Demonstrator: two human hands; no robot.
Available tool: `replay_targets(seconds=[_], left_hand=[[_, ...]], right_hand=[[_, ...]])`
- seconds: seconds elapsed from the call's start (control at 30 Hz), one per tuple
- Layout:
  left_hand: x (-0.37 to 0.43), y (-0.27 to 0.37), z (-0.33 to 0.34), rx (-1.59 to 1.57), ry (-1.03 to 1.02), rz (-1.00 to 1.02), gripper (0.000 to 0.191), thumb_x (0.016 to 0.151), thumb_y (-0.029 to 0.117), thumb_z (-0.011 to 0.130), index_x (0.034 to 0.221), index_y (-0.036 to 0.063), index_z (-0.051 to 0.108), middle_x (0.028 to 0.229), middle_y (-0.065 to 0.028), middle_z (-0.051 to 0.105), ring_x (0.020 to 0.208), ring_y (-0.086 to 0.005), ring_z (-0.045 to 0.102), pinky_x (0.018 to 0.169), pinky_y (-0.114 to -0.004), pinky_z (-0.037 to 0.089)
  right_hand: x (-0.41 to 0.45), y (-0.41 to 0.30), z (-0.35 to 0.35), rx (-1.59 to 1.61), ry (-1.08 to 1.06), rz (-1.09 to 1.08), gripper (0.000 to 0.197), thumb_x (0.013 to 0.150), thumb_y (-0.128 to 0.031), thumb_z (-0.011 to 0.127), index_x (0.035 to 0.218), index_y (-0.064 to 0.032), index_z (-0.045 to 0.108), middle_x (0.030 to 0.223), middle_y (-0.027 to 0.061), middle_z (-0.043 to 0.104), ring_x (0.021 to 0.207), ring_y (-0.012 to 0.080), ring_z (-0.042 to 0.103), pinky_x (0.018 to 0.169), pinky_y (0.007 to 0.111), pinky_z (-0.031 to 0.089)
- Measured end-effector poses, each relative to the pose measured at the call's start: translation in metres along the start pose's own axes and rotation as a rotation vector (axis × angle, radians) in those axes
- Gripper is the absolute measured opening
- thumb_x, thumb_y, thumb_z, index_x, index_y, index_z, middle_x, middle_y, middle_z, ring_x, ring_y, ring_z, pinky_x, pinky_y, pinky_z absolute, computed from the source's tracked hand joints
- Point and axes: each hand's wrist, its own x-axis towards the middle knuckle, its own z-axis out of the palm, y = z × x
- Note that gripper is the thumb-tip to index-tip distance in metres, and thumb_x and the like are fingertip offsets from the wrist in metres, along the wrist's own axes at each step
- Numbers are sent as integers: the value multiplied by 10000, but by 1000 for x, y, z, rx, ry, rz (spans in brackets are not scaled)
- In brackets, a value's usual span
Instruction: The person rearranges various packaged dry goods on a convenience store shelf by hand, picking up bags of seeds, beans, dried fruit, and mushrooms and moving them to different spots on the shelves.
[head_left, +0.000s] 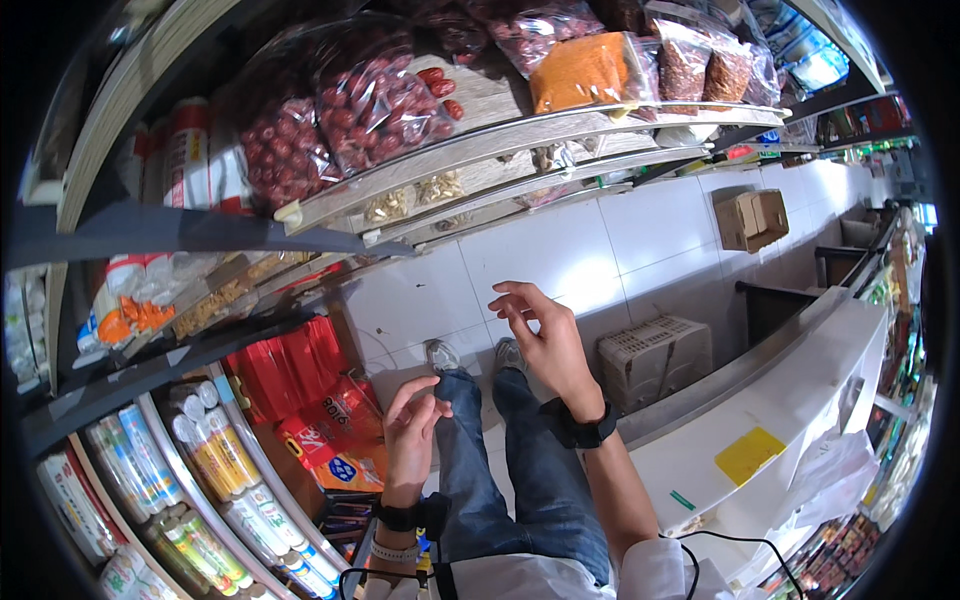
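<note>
My left hand (411, 427) hangs in the air over the aisle with its fingers apart and nothing in them. To its left are red packages (334, 420) and an orange package (356, 469). My right hand (541, 341) is raised farther forward, fingers loosely curled and empty, above the white tiled floor (540, 259). Both wrists wear black bands. Ahead, a shelf edge (480, 146) runs across the view. Clear bags of red dates (382, 120) lie on that shelf, with a few loose dates (442, 86) beside them. A bag of orange powder (581, 75) lies farther right.
At right stands a white counter (735, 397) with a yellow patch (750, 456). A white plastic crate (656, 356) sits on the floor against it, and an open cardboard box (751, 219) lies farther along. Packs of noodles (217, 450) fill the lower left shelves.
</note>
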Motion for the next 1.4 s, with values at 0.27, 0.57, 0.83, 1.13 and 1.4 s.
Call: replay_targets(seconds=[0.27,0.57,0.83,1.13,1.4], left_hand=[[-16,-6,-22,69,24,2,247,1004,108,563,1213,-7,629,881,-17,609,822,-106,591,875,-303,514],[-36,-4,-67,226,-58,-76,216,990,54,559,1172,4,663,801,10,555,778,-95,604,816,-241,492],[-43,13,-131,242,-211,-7,235,983,51,568,1194,-21,642,815,0,548,813,-90,576,883,-276,508],[25,18,-129,337,-250,79,194,994,77,568,1138,-12,662,958,-41,650,959,-113,616,851,-248,480],[130,18,-75,487,-346,212,185,999,99,565,1113,2,673,909,-11,666,713,-20,488,623,-172,367]], right_hand=[[-31,21,29,-23,-87,10,334,889,40,557,1207,-51,600,965,109,735,823,266,707,729,336,552],[-71,33,65,-47,-57,71,344,891,54,544,1218,-43,591,972,142,734,871,281,716,754,346,554],[-101,26,98,-40,-7,123,319,913,40,549,1219,-38,598,976,158,735,929,271,724,791,343,554],[-46,43,96,-114,7,40,305,906,-2,561,1204,-49,608,976,124,735,842,294,708,745,352,547],[50,81,69,-160,14,-82,370,873,89,531,1221,-19,596,997,112,731,958,218,708,788,324,543]])
